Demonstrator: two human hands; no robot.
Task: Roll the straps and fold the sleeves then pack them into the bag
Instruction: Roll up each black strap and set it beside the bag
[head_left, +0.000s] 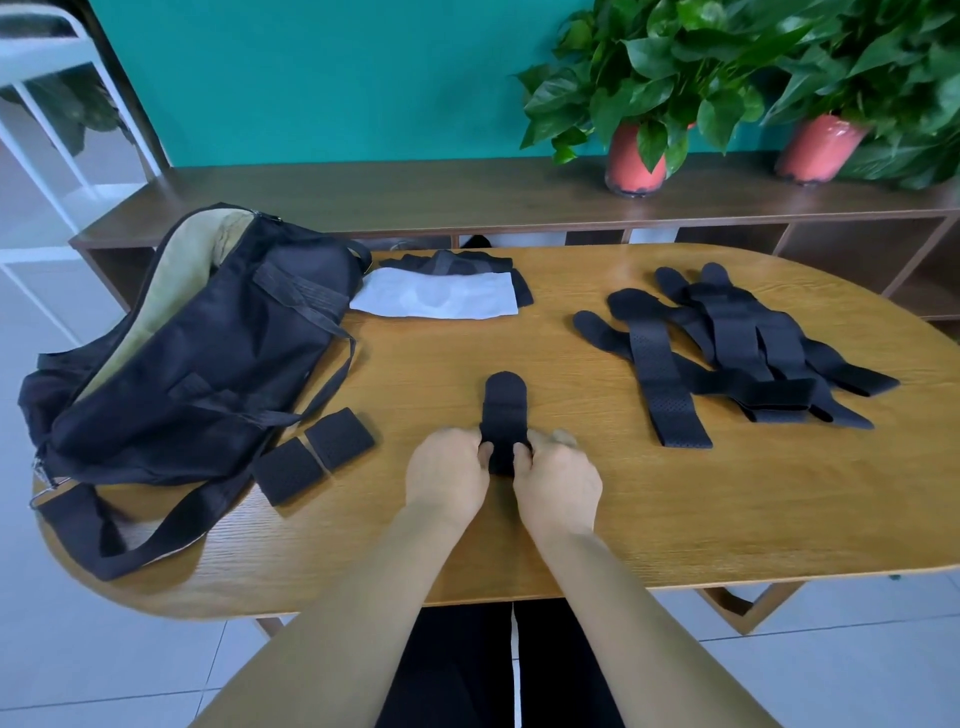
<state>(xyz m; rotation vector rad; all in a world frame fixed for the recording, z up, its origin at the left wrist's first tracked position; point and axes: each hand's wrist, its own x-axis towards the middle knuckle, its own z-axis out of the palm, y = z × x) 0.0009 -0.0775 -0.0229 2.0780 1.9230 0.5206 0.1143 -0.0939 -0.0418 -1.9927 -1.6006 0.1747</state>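
At table (649, 509) ctr, L hand (445, 470) & R hand (560, 480) pinch half-rolled strap (505, 410).

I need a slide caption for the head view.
Left hand and right hand roll a black strap near the open bag.

I see left hand (447, 473) and right hand (558, 480) side by side mid-table, each pinching the near, partly rolled end of one strap (505, 408), whose rounded far end lies flat on the wooden table (675, 509). Open black bag (197, 353) lies at left with two flat black pieces (340, 437) just beside it. Sleeves (436, 297), white over black, sit at the far edge, loose strap pile (727, 348) well right, potted plants (636, 156) on the shelf behind
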